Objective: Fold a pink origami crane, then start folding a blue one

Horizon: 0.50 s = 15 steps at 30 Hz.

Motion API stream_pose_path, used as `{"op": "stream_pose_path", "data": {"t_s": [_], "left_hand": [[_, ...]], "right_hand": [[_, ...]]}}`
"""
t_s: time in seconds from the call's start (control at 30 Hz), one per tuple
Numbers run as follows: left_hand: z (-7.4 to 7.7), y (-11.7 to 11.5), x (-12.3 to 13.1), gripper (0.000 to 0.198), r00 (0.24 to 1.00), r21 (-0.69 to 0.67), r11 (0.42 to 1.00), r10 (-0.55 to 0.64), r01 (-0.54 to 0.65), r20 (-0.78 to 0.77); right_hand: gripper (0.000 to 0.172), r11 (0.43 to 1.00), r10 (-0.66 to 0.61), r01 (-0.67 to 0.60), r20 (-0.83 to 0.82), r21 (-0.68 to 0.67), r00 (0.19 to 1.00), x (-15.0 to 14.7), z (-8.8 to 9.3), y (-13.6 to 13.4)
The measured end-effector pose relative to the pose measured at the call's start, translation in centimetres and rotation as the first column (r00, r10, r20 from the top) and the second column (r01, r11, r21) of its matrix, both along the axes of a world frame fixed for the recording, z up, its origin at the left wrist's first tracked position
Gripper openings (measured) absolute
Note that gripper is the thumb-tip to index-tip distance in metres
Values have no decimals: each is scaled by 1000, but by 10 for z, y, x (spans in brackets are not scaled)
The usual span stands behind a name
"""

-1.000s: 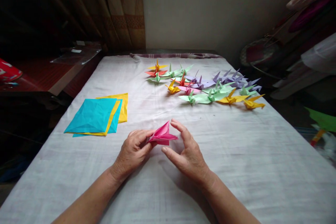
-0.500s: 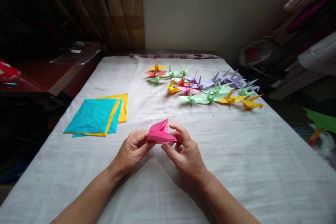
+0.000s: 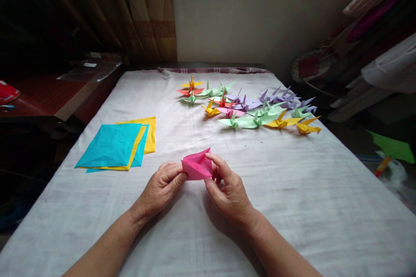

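Note:
A pink sheet of origami paper (image 3: 196, 168), partly folded, is held between my two hands just above the cloth. Its upper layers stand apart, so it forms an open pocket. My left hand (image 3: 167, 186) pinches the left corner between thumb and fingers. At the right side, my right hand (image 3: 227, 188) has its index finger on the upper corner and its thumb at the lower edge. The remaining fingers of the right hand curl behind the paper and are partly hidden.
White cloth (image 3: 195, 233) covers the table. Turquoise paper squares (image 3: 110, 143) and yellow paper (image 3: 151, 138) lie stacked at the left. Several folded paper cranes (image 3: 256, 119) in green, purple, yellow, red and pink stand toward the back right. A brown side table (image 3: 42, 99) adjoins at the left.
The pink paper's right point, which stuck out toward my right hand, has been drawn in and the pocket has spread wider. My right index finger has come down onto the upper corner.

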State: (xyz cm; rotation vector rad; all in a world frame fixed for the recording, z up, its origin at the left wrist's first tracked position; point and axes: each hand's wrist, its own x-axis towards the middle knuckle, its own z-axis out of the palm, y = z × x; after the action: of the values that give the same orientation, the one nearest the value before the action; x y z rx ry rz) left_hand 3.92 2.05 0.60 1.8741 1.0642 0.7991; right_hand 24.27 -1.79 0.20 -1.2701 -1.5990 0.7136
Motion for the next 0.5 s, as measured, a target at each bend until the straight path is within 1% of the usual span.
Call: {"op": "stream_pose_path", "data": {"t_s": [0.13,0.3,0.5], "left_hand": [[0,0,0,40,999,-24,1000,18,-17,35],[-2,0,-1,40,996,-103,993,63,-56,70],[-7,0,-6,35,1000,-56,998,5,-7,-30]], "right_hand": [[50,1000,11,-11,-20,-12,1000,0,0,1],[43,1000,20,-21,-57,-18,998,0,1,2],[40,999,-1,0,24,35,1000,3,1,2]]}}
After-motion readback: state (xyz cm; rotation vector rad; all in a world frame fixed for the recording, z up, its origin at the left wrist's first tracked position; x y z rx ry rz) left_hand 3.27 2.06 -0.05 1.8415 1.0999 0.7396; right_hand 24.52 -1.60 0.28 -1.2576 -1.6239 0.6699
